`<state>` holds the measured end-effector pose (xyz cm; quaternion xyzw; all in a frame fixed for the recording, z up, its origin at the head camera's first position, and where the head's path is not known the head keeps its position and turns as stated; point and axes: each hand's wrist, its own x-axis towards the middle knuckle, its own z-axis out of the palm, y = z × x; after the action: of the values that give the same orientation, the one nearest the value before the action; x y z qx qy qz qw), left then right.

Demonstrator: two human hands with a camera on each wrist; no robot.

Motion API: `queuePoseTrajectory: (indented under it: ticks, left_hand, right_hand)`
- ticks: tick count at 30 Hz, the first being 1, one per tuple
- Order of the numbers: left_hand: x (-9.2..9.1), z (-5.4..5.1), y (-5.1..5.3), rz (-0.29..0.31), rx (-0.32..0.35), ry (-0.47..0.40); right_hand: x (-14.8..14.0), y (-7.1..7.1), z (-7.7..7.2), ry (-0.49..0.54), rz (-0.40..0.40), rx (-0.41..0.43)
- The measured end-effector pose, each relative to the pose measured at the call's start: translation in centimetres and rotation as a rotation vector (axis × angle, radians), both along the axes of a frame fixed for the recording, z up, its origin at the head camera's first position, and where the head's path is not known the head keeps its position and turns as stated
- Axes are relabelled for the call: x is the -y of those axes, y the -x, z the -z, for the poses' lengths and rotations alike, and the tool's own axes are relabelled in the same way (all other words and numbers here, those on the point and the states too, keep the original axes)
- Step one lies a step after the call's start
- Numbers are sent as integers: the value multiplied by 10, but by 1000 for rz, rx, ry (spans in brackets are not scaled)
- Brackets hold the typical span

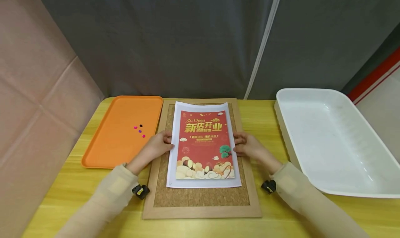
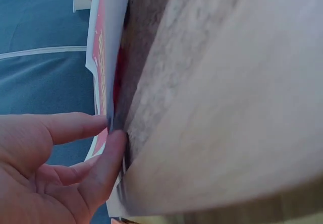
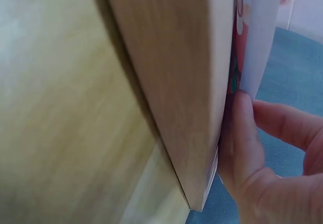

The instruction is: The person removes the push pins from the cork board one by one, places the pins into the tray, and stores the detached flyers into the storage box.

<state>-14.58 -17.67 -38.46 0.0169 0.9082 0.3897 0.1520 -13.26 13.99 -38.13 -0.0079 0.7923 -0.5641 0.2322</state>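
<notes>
A red poster (image 1: pixel 204 154) with a white border and gold lettering lies over a wood-framed cork board (image 1: pixel 200 198). At its left edge, my left hand (image 1: pixel 158 145) pinches the paper between thumb and finger. My right hand (image 1: pixel 248 147) pinches the opposite edge. The left wrist view shows the left fingertips (image 2: pixel 117 139) closed on the thin sheet (image 2: pixel 96 57), which stands a little off the cork. In the right wrist view the right hand (image 3: pixel 272 158) grips the paper beside the wooden frame (image 3: pixel 166 72).
An orange tray (image 1: pixel 112 134) at the left holds several small pins (image 1: pixel 140 131) in pink, purple and black. To the right stands a large white tub (image 1: pixel 337 144). A grey curtain (image 1: pixel 175 43) hangs behind the yellow wooden table (image 1: pixel 275 213).
</notes>
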Motion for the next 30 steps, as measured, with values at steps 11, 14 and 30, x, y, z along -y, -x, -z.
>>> queuePoseTrajectory:
  ticks: [11, 14, 30]
  left_hand:
    - [-7, -1, -2, -73, 32, -125]
    - [-8, -4, -2, -73, 32, -149]
    - [-36, -31, -12, -55, -22, -440]
  right_hand:
    - [-5, -5, 1, -44, -7, -43]
    - [-7, -5, -1, -48, 3, -66]
    - [-52, -6, -38, -102, 38, -148]
